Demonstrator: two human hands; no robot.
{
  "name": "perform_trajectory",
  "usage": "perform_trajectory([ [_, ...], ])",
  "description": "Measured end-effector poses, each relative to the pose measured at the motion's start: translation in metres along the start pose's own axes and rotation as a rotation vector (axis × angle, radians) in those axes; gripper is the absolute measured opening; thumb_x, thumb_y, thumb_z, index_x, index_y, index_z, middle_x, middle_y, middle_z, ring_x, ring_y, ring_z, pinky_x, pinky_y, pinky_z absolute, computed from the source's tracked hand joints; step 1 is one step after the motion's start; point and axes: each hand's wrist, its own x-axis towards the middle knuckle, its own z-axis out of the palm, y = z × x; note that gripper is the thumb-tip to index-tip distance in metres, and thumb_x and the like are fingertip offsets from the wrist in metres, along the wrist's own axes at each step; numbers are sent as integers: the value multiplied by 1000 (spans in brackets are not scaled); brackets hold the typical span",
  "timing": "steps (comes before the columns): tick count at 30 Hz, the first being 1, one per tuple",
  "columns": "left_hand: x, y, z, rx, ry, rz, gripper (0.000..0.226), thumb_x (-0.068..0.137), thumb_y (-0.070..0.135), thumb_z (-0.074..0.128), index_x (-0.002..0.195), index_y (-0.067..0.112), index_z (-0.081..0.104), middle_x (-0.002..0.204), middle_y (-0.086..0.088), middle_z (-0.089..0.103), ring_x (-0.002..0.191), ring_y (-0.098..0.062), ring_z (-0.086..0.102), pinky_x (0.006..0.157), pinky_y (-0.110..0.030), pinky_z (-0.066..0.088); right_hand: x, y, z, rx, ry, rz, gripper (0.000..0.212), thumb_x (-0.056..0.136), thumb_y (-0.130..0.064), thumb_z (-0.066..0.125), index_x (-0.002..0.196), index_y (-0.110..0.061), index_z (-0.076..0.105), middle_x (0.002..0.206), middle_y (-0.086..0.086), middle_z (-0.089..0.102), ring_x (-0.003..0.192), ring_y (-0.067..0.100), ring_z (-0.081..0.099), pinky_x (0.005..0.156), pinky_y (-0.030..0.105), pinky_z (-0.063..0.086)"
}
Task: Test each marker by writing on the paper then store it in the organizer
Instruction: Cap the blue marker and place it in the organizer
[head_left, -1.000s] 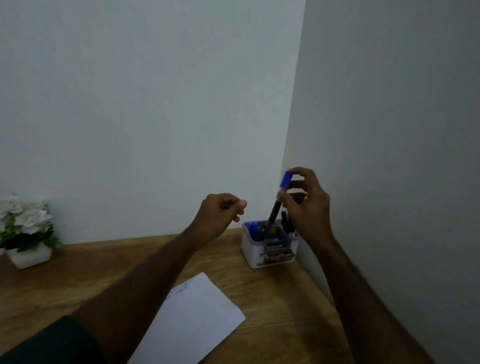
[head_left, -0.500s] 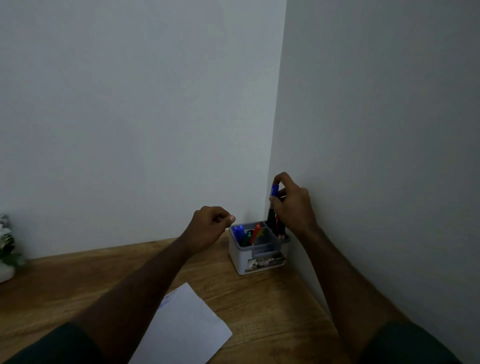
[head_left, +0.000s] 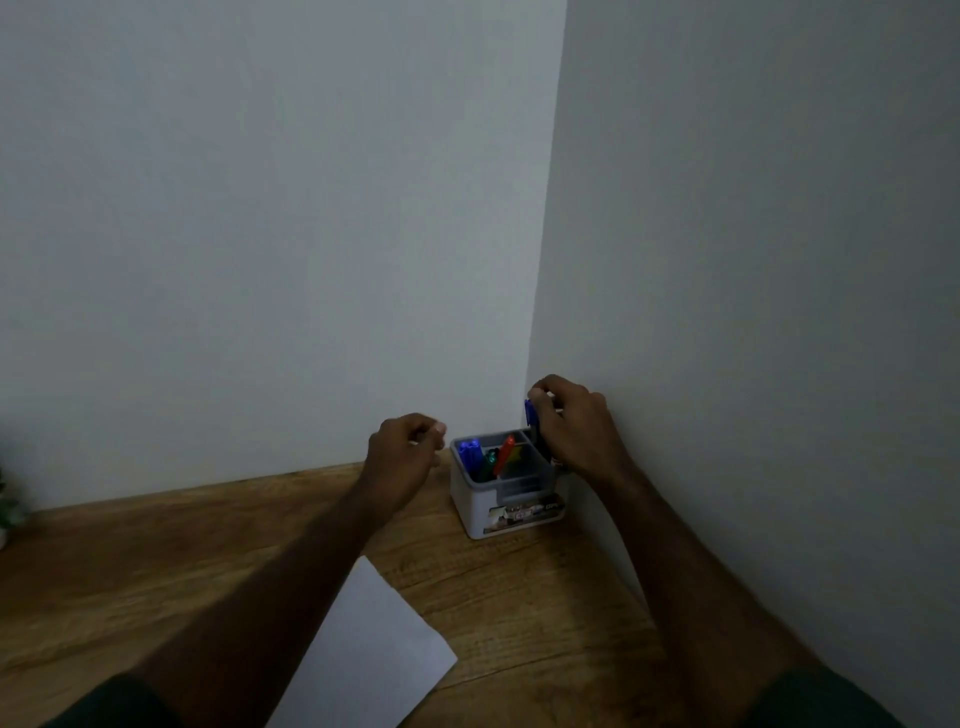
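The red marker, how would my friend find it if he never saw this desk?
Look where the two walls meet at the back of the wooden desk: a small white organizer stands there. Inside its left part, markers poke up. The red marker is the one leaning to the right, next to a green marker and blue-capped markers. It is the only red one.

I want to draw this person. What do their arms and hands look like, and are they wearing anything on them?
Both forearms are bare, and the left hand and right hand are bare too: no gloves, watch or rings show. Dark sleeves, maybe dark green, show at the picture's bottom corners, so they look short.
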Motion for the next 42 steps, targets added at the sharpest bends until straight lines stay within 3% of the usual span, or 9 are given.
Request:
perform_trajectory([
  [5, -31, -18, 20, -132, 53, -221, 33, 101, 32, 44, 89, 13, 69, 87, -9, 72, 86, -26, 67, 84, -49, 56, -40, -1, 2, 315, 110, 163, 38, 104, -41, 37, 139, -29, 48, 136, 3, 57, 118, 20, 58, 97, 41, 52],
  [9, -52, -22, 35, -293, -45, -306, 35, 101, 44, 38, 99, 28, 69, 107, 0, 70, 101, -19, 65, 93, -50, 53, -67, 11, 13, 336, 100, 362, 47, 105, -41, 33, 148, -22, 39, 149, 4, 47, 132, 22, 48, 109, 42, 41],
  [15, -53, -18, 46, -475, -113, -323, 40, 99, 48, 38, 96, 29, 73, 102, 2, 74, 102, -19, 68, 97, -55, 50, -76, 21, 33, 417, 49, 416, 39, 98, -46, 32, 117, -22, 57, 130, 14, 61, 118, 29, 58, 99, 44, 48],
  [21, -28, -21, 37, -422, -100, -344, 50, 101, 53, 29, 97, 25, 71, 104, -4, 74, 101, -21, 69, 99, -50, 50, -64, 12, 43, 448, 69, 362, 31, 105, -24, 34, 106, -11, 63, 96, 0, 66, 83, 5, 59, 57, 6, 40],
  [31, 19, -15, 30, -418, -122, -369, 49, 103, 50, 23, 91, 27, 64, 110, -9, 68, 102, -22, 64, 104, -44, 47, -23, 6, 51, 441, 64, 412, 27, 105, -19, 35, 104, -9, 60, 85, -1, 56, 71, 2, 51, 43, 4, 36],
  [35, 16, -19, 30, -391, -195, -371, 56, 104, 50, 19, 114, 18, 63, 114, -6, 64, 98, -14, 61, 103, -37, 45, -25, 10, 52, 450, -5, 433, 27, 107, -22, 33, 113, -10, 57, 96, -2, 58, 83, 10, 57, 48, 3, 40],
  [37, 12, -20, 27, -347, -228, -378, 58, 104, 50, 18, 127, 15, 57, 121, -5, 61, 106, -15, 58, 103, -35, 44, -30, 5, 50, 479, -36, 457, 29, 107, -22, 35, 130, -14, 50, 117, -3, 57, 106, 16, 57, 70, 4, 46],
  [39, 5, -20, 21, -255, -213, -377, 61, 103, 50, 18, 138, 11, 49, 131, -8, 56, 114, -17, 54, 106, -37, 41, -37, 1, 49, 428, 2, 465, 45, 105, -22, 40, 150, -14, 35, 147, 4, 46, 131, 23, 48, 98, 24, 44],
  [42, -19, -21, 2, -58, -139, -298, 55, 103, 50, 25, 123, 15, 62, 125, -11, 63, 111, -22, 60, 104, -43, 45, -62, -8, 55, 297, 182, 332, 49, 99, -10, 49, 147, -14, 38, 144, 7, 51, 127, 20, 51, 93, 22, 41],
])
